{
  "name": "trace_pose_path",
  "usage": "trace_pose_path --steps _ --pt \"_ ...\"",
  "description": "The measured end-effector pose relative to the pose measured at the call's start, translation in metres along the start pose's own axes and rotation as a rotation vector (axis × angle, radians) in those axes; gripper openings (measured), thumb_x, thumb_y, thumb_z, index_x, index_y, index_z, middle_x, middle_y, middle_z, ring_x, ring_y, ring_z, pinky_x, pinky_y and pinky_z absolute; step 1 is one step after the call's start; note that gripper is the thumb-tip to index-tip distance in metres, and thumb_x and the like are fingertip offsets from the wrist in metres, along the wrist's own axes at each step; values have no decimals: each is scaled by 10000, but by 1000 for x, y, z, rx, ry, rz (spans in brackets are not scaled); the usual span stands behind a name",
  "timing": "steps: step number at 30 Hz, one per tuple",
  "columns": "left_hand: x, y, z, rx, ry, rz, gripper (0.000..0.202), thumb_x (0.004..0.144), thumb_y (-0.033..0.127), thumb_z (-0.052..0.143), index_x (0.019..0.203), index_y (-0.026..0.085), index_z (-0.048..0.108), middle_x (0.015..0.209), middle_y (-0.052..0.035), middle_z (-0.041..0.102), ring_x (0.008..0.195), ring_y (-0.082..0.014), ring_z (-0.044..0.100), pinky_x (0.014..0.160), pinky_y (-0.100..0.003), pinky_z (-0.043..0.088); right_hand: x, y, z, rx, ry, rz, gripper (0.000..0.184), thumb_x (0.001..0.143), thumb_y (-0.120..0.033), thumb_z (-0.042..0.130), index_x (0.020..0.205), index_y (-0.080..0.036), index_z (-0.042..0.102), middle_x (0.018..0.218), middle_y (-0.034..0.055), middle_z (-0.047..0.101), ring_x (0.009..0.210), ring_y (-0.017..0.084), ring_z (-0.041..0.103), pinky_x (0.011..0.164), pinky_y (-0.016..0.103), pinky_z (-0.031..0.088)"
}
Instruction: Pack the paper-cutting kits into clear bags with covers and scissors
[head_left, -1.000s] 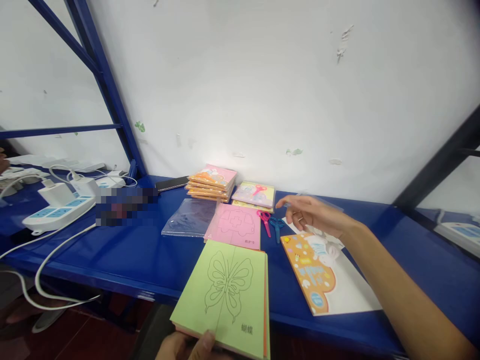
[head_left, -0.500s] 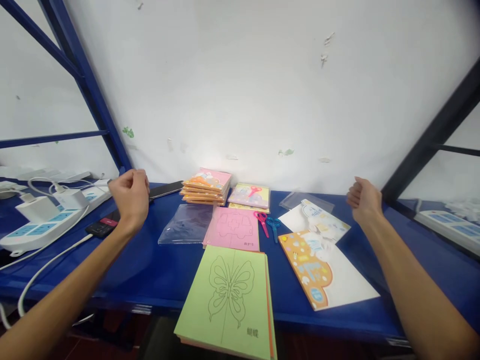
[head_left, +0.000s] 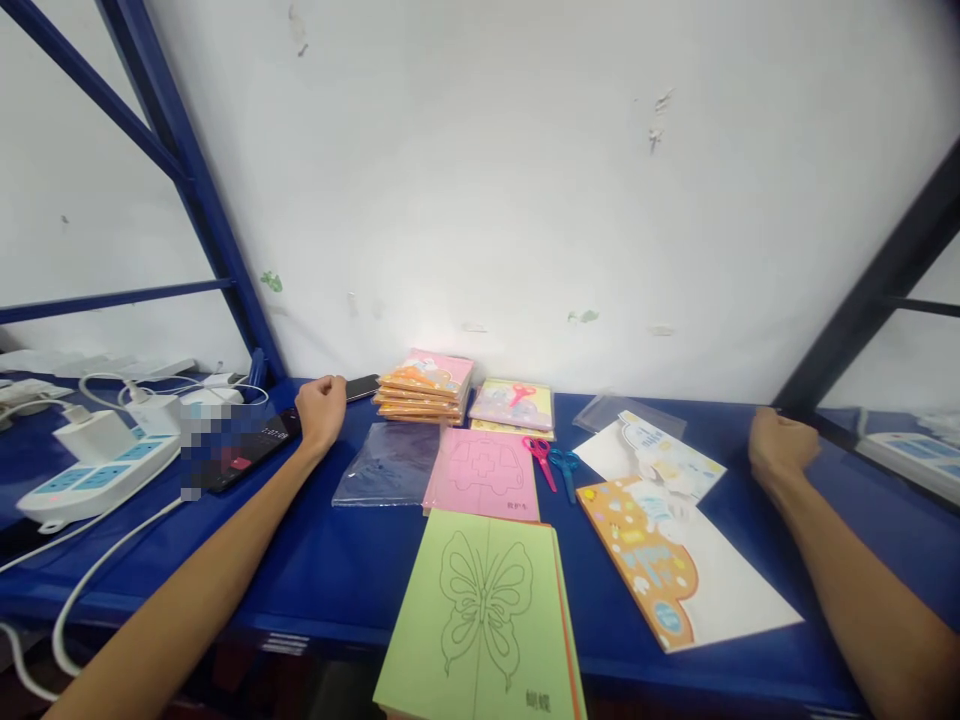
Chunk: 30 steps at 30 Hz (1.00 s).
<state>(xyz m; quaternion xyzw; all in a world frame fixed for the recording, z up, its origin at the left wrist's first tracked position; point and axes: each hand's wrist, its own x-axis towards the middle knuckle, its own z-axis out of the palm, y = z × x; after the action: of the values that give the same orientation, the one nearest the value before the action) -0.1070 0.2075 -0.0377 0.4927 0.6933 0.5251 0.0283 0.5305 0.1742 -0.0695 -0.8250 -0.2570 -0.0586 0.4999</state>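
My left hand [head_left: 322,408] is closed in a fist beside a black phone [head_left: 251,450] with a lit screen. Far to the right, my right hand [head_left: 781,447] is also a fist, its wrist bent; no object shows in either. Between them lies a stack of green paper [head_left: 480,610] printed with a butterfly, overhanging the front edge. Behind it are a pink sheet [head_left: 487,470] with an ambulance outline, a clear plastic sleeve [head_left: 386,465], pink scissors [head_left: 540,460] and blue scissors [head_left: 566,470]. An orange-and-white cover card [head_left: 682,570] lies nearest my right forearm.
A pile of orange-edged packs [head_left: 421,390] stands near the wall, with a yellow-edged pack [head_left: 514,405] beside it. A white power strip [head_left: 101,480] with cables occupies the left of the blue table [head_left: 315,560]. Dark-blue frame posts [head_left: 202,200] rise at both sides.
Both fists have come down toward the tabletop. The left one has moved right, past the phone; the right one has shifted right and turned at the wrist. The whole view has shifted slightly.
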Motion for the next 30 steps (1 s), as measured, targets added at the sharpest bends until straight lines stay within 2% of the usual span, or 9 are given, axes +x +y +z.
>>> trace_pose_path --steps 3,5,6,9,11,13,19,24,30 --pt "4 -2 -5 48 22 28 300 976 366 557 840 127 677 806 -23 667 808 -213 659 773 -341 529 -5 -2 1 -72 -68 45 425 950 -328 524 1135 -39 774 1111 286 720 1186 406 626 999 436 453" --pt "3 -5 -5 68 1 49 332 949 315 503 676 167 619 631 -12 596 732 -213 632 736 -314 479 -8 -5 0 -105 -118 24 442 926 -352 524 1143 -68 784 1130 272 726 1200 401 621 1012 416 439" --pt "3 -6 -4 75 -13 55 305 925 305 491 671 184 610 599 -11 584 725 -225 631 730 -314 466 -9 -6 -1 -119 -138 14 447 918 -358 519 1145 -81 787 1130 266 728 1197 399 622 1009 413 437" --pt "2 -10 1 82 -49 50 166 854 302 519 937 214 632 636 -5 641 772 -268 662 764 -337 468 -12 -10 -4 -153 -188 -12 462 892 -377 520 1148 -101 790 1120 260 730 1174 399 628 981 407 444" --pt "2 -12 3 81 -62 34 366 804 289 562 1163 219 558 713 -4 692 832 -291 689 813 -363 481 -13 -11 -6 -165 -208 -24 478 881 -393 525 1167 -109 782 1133 262 724 1164 397 630 956 397 449" --pt "4 -13 3 82 -71 15 519 768 272 592 1271 215 476 790 -14 719 881 -303 706 857 -389 489 -14 -12 -7 -172 -215 -31 488 883 -405 517 1181 -118 776 1136 257 724 1151 391 634 938 391 451" --pt "5 -13 0 105 -89 -3 544 738 234 589 1265 198 462 753 -22 696 952 -330 706 932 -435 483 -15 -13 -8 -190 -233 -49 476 908 -406 490 1152 -121 782 1085 245 733 1119 380 640 917 390 452" --pt "2 -11 0 101 -121 22 547 755 252 577 1287 196 463 608 25 659 867 -309 723 934 -426 487 -14 -13 -7 -216 -262 -64 480 925 -415 473 1124 -111 788 1066 240 730 1121 378 639 911 381 446" --pt "1 -9 -1 100 -128 28 567 755 237 569 1309 183 459 553 23 664 944 -315 727 932 -421 490 -14 -13 -7 -226 -275 -73 448 920 -410 485 1112 -137 784 1026 226 726 1101 367 643 892 382 451"
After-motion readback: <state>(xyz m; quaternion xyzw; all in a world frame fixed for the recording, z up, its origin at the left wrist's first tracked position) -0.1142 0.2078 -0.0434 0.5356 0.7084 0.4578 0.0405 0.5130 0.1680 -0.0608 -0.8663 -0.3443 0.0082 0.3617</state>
